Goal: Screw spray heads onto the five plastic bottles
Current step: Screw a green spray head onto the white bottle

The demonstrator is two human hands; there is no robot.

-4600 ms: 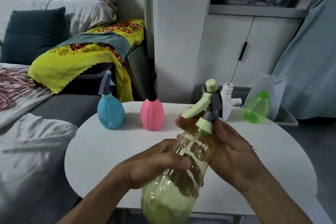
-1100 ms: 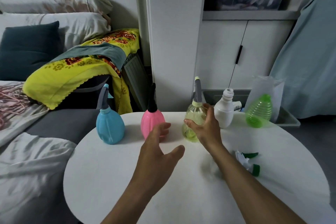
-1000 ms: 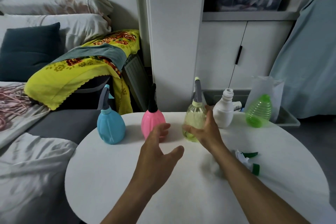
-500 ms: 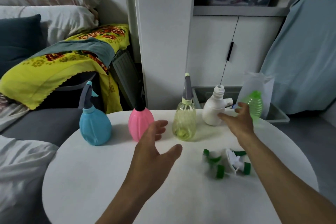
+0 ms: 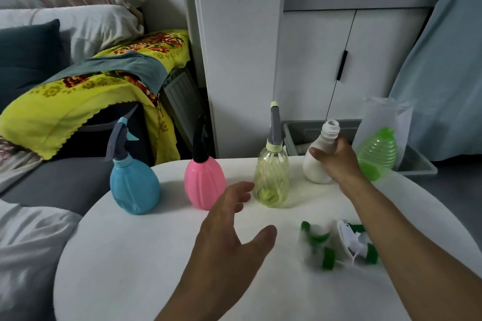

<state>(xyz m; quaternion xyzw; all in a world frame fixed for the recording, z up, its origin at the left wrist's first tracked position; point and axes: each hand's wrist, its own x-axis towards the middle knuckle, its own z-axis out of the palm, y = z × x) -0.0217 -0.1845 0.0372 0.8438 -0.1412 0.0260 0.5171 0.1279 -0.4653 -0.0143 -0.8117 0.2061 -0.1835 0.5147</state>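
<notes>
On the round white table (image 5: pixel 156 268) stand a blue bottle (image 5: pixel 134 190), a pink bottle (image 5: pixel 204 186) and a clear yellow-green bottle (image 5: pixel 272 180), each with a spray head on. My right hand (image 5: pixel 336 161) grips the neck of a white bottle (image 5: pixel 317 167) that has no head. Behind it a green ribbed bottle (image 5: pixel 377 154) stands without a spray head. Two loose white-and-green spray heads (image 5: pixel 339 245) lie on the table under my right forearm. My left hand (image 5: pixel 229 229) hovers open over the table's middle, holding nothing.
A bed with grey sheets and a yellow floral blanket (image 5: pixel 86 91) lies to the left. A white cabinet (image 5: pixel 339 65) and a grey bin (image 5: pixel 414 164) with a white bag stand behind the table.
My right hand let go of the yellow-green bottle, which stands upright now, moved right and took hold of the white bottle's neck. My left hand stayed open above the table.
</notes>
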